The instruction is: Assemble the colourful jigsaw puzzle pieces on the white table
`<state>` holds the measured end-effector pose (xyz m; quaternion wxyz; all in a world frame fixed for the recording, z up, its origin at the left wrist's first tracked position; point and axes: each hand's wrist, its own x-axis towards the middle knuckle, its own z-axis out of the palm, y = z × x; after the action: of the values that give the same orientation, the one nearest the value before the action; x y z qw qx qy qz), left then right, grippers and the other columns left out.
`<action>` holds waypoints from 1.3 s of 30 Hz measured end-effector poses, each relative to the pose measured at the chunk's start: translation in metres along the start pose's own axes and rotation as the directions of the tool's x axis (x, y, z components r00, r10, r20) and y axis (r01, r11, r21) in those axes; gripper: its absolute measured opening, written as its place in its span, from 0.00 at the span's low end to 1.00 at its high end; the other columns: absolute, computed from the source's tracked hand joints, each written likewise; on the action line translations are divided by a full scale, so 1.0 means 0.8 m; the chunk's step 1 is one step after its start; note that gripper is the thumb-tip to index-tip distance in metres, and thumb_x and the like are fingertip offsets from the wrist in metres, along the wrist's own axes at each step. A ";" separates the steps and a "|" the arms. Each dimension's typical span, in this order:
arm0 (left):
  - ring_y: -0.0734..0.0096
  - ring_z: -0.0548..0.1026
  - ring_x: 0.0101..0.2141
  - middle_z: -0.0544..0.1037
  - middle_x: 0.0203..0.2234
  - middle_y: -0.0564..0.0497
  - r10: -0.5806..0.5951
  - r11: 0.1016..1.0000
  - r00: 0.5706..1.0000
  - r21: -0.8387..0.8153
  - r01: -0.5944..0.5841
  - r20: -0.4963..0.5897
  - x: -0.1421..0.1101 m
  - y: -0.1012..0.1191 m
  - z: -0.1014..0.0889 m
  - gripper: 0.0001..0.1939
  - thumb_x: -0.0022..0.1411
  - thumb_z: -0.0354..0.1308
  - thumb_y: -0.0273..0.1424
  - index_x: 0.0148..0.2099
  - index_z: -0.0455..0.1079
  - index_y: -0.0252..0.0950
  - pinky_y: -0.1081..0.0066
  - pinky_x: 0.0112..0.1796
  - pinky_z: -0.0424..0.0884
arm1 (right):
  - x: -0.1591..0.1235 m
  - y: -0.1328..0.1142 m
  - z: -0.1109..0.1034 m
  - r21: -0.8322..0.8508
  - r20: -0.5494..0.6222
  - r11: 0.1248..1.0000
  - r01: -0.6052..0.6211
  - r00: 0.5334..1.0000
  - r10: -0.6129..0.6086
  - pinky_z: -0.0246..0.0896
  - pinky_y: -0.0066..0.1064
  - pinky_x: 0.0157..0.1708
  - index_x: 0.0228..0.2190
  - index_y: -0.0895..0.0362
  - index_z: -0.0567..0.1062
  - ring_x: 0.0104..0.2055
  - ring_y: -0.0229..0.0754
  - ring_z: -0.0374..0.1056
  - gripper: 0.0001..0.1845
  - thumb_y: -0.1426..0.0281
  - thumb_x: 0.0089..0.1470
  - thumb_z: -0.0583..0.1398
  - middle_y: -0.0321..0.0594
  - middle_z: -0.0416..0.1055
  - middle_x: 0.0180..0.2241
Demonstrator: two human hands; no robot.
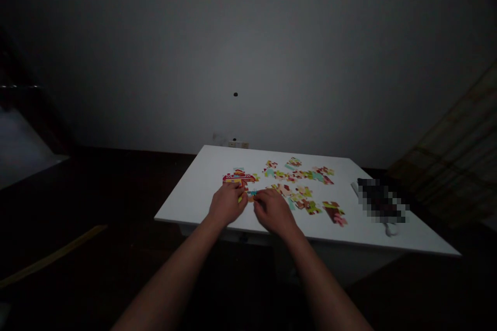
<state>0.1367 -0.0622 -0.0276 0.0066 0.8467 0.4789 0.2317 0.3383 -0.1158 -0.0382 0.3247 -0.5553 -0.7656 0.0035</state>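
L hand (227, 204) & R hand (274, 212) nearly together, fingertips either side of small teal jigsaw piece (251, 195); can't tell if gripped. Red-yellow joined cardboard section (238, 178) just above L hand, long axis sideways. Loose pieces (298, 176) spread beyond R hand on white table (186, 207); pixelated object (380, 199) right of them.

Dim, underexposed shot. The white rectangular desk (186, 201) caught most of the light, while the plain grey wall (248, 46) faded into dark corners. The left hand (227, 205), right hand (274, 212) and multicoloured jigsaw pieces (303, 176) looked slightly soft. No hard glare. Wide-angle stretch at the edges; a pixelated mosaic patch (381, 199) obscured the desk's right side.
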 end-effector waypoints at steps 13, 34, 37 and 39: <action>0.48 0.77 0.60 0.82 0.61 0.42 0.032 0.998 0.999 0.062 -0.034 0.025 0.002 0.006 -0.004 0.21 0.81 0.50 0.38 0.64 0.81 0.43 0.52 0.56 0.79 | 0.000 -0.005 -0.001 -0.023 0.023 0.999 -0.041 0.999 0.041 0.69 0.42 0.55 0.40 0.54 0.83 0.52 0.52 0.74 0.07 0.73 0.64 0.64 0.47 0.81 0.45; 0.50 0.82 0.57 0.86 0.57 0.42 0.011 0.998 1.000 -0.064 -0.011 -0.008 0.010 -0.006 0.001 0.15 0.73 0.56 0.37 0.53 0.83 0.42 0.54 0.55 0.79 | -0.002 -0.013 -0.011 -0.088 0.079 0.995 0.043 0.996 -0.036 0.68 0.39 0.57 0.44 0.53 0.85 0.51 0.49 0.76 0.10 0.71 0.64 0.63 0.43 0.85 0.46; 0.49 0.82 0.56 0.86 0.54 0.42 0.016 0.999 1.000 -0.050 -0.015 0.008 0.011 -0.005 -0.003 0.15 0.73 0.55 0.36 0.50 0.82 0.41 0.54 0.53 0.80 | -0.002 -0.017 -0.015 -0.090 0.095 0.996 0.023 0.995 -0.014 0.69 0.37 0.54 0.42 0.54 0.85 0.49 0.48 0.76 0.09 0.72 0.63 0.63 0.43 0.85 0.44; 0.49 0.82 0.55 0.86 0.52 0.42 0.007 0.999 1.000 -0.034 -0.007 0.000 0.012 -0.004 -0.005 0.14 0.72 0.55 0.36 0.49 0.82 0.41 0.55 0.53 0.79 | -0.002 -0.019 -0.018 -0.094 0.108 0.996 -0.002 0.994 0.012 0.69 0.36 0.52 0.41 0.54 0.84 0.48 0.48 0.76 0.09 0.72 0.64 0.62 0.43 0.85 0.43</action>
<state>0.1367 -0.0538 -0.0209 0.0202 0.8483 0.4717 0.2399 0.3324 -0.1281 -0.0222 0.2563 -0.5716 -0.7794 -0.0014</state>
